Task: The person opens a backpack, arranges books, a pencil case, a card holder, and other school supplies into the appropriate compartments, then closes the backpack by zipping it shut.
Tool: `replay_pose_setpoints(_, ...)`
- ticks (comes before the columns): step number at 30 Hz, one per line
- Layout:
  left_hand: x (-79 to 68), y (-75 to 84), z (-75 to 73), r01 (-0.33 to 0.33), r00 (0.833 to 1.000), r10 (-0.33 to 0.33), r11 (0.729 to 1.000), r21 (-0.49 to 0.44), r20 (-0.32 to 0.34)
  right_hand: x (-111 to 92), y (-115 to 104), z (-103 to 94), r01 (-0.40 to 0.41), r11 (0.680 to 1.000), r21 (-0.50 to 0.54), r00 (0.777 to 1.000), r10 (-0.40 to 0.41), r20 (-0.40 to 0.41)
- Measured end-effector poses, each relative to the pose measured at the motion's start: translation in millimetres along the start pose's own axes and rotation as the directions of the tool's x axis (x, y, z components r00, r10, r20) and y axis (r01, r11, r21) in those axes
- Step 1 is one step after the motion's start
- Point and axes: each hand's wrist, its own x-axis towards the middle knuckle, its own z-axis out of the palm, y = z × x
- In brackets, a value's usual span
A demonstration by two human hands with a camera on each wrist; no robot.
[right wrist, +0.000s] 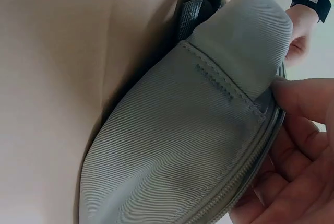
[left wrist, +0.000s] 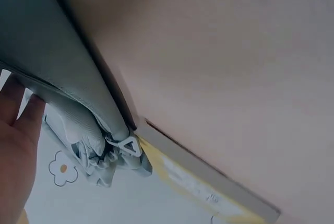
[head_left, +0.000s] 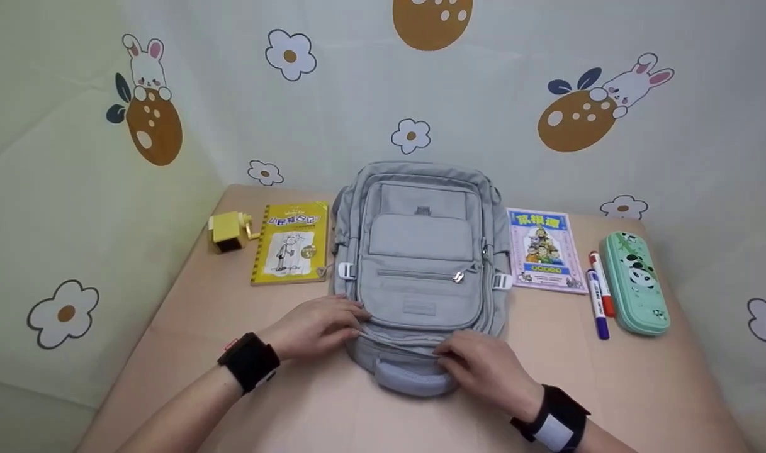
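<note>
A grey backpack (head_left: 420, 239) lies on the table, front up, with its padded top handle (head_left: 414, 377) at the near end. My left hand (head_left: 316, 324) holds the near left edge of the bag, and its fingertips meet the fabric in the left wrist view. At the near right corner, my right hand (head_left: 483, 365) grips the zipped edge. In the right wrist view the thumb (right wrist: 302, 96) lies on one side of the zip (right wrist: 229, 198), with curled fingers behind it. The inside of the bag is hidden.
Left of the bag are a yellow notebook (head_left: 292, 242) and a yellow crank sharpener (head_left: 228, 231). A pink book (head_left: 546, 251), two markers (head_left: 598, 302) and a green panda pencil case (head_left: 637, 283) lie on the right. A patterned curtain (head_left: 357, 94) hangs behind the table.
</note>
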Motion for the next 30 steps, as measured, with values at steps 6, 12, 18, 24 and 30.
replay_pose_setpoints(6,6.3,2.9,-1.2,0.028,0.998,-0.031,0.998,-0.057,-0.063,-2,2,-2.0,-0.009,0.998,0.058,1.0,0.009,0.001)
replay_pose_setpoints(12,11.6,10.9,-3.6,0.105,0.981,-0.127,0.983,-0.152,-0.145,-5,11,-6.1,0.009,0.999,0.049,1.0,-0.008,-0.028)
replay_pose_setpoints(18,18.9,18.7,-10.7,0.176,0.953,-0.246,0.924,-0.339,-0.176,-10,27,-14.8,-0.006,1.0,0.003,0.998,0.006,-0.068)
replay_pose_setpoints(24,27.2,22.6,-19.6,0.154,0.93,-0.295,0.856,-0.494,-0.22,-13,53,-24.6,-0.044,0.999,-0.015,0.996,0.042,-0.074)
replay_pose_setpoints(30,40.1,25.3,-33.7,0.088,0.902,-0.304,0.825,-0.558,-0.306,-8,91,-34.4,-0.083,0.996,-0.015,0.993,0.081,-0.082)
